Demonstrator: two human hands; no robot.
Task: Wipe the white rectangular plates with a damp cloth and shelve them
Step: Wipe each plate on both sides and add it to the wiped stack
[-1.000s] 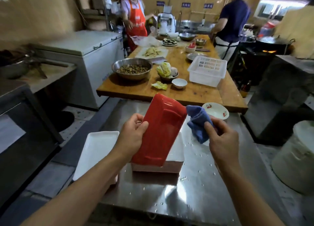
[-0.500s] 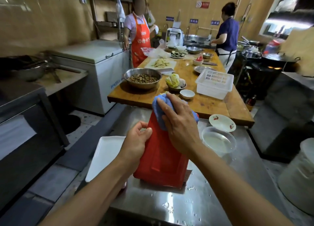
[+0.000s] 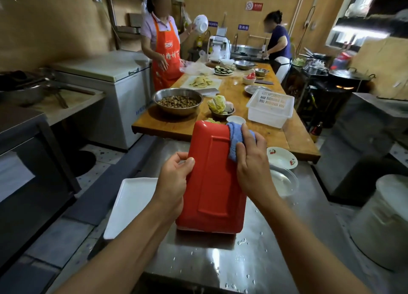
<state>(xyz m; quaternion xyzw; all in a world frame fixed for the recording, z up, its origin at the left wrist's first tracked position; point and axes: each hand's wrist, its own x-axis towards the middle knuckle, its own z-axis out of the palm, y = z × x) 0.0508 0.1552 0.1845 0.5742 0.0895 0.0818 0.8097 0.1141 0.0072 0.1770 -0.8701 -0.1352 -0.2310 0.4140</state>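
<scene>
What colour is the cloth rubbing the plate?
Blue. The cloth is bunched under the right hand against the red plate, seen in the head view.

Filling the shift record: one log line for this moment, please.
step: wiping | left hand: holds red-backed plate tilted | right hand: presses blue cloth on top right edge | white plate: on counter, left

left hand (image 3: 171, 179) | right hand (image 3: 250, 163) | forearms bare | sleeves out of view

red plate (image 3: 213, 183) hides its stack (near end); faces blurred.
</scene>
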